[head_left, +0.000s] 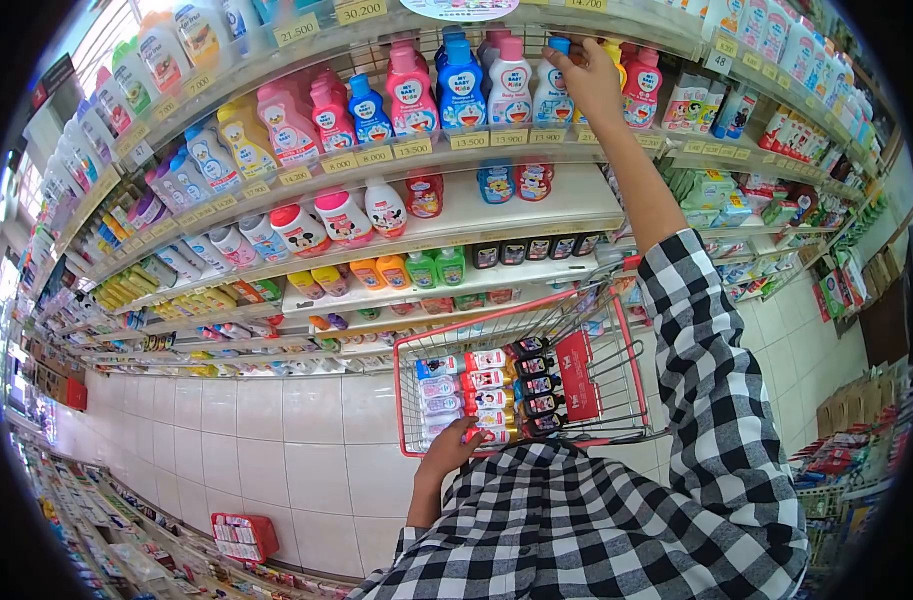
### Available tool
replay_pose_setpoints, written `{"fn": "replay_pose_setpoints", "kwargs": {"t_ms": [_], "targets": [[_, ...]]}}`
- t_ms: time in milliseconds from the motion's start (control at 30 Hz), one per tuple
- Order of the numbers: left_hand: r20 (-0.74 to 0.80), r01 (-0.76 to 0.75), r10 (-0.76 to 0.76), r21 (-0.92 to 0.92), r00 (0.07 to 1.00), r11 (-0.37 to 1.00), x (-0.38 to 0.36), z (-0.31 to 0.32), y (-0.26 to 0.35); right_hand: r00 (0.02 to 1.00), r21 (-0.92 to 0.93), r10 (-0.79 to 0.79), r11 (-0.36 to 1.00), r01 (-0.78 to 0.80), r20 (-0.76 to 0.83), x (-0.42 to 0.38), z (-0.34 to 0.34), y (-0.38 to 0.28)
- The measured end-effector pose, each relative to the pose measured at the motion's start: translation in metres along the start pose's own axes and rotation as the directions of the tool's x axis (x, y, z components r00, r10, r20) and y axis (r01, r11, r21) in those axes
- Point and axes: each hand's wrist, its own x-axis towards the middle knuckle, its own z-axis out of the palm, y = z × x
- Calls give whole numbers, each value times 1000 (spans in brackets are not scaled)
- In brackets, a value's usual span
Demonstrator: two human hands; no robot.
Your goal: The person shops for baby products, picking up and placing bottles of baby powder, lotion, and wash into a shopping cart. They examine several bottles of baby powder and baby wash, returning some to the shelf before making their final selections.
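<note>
Overhead, the right hand point(588, 75) was clasped round a bottle point(584, 92) on the upper shelf point(496, 140) — rigid plastic, likely light and smooth, best gripped at its waist. The left hand point(454, 447) clutched the front rim of the red cart point(616, 330) (rows of small bottles inside).

Checked shirt, bare hands

Both sleeves point(721, 390) are black-and-white check, the cuffs ending short of the wrists; the right hand point(591, 80) and left hand point(451, 450) wear no gloves.
</note>
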Motion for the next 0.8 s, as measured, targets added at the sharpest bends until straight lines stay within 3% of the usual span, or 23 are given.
{"fn": "replay_pose_setpoints", "kwargs": {"t_ms": [200, 367, 433, 500, 567, 633, 700, 800], "targets": [[6, 4, -4, -13, 1000, 1000, 1, 0, 0, 998, -54, 62, 997, -61, 18, 0, -1, -4], [20, 22, -21, -18, 1000, 1000, 2, 2, -3, 999, -64, 25, 998, -27, -26, -15, -3, -9], [33, 38, -38, -12, 999, 999, 1, 1, -3, 997, -66, 19, 997, -24, -73, -27, -10, -9], [-15, -39, 39, 1, 999, 999, 2, 1, -6, 997, -89, -39, 995, 34, -60, -47, -26, -12], [-8, -41, 42, 19, 999, 999, 3, -2, -8, 1000, -10, 5, 1000, -5, -9, -83, -48, -20], [-12, -34, 33, -56, 999, 998, 5, -4, -9, 996, -127, -84, 989, 81, -14, -126, -75, -15], [-1, -16, 16, -88, 1000, 996, 9, 0, -28, 996, -183, -56, 982, 44, -63, -170, -109, 2], [104, 149, -149, 5, 983, 989, 15, 11, -70, 983, -497, 20, 861, -110, -183, -243, -178, 42]]}}
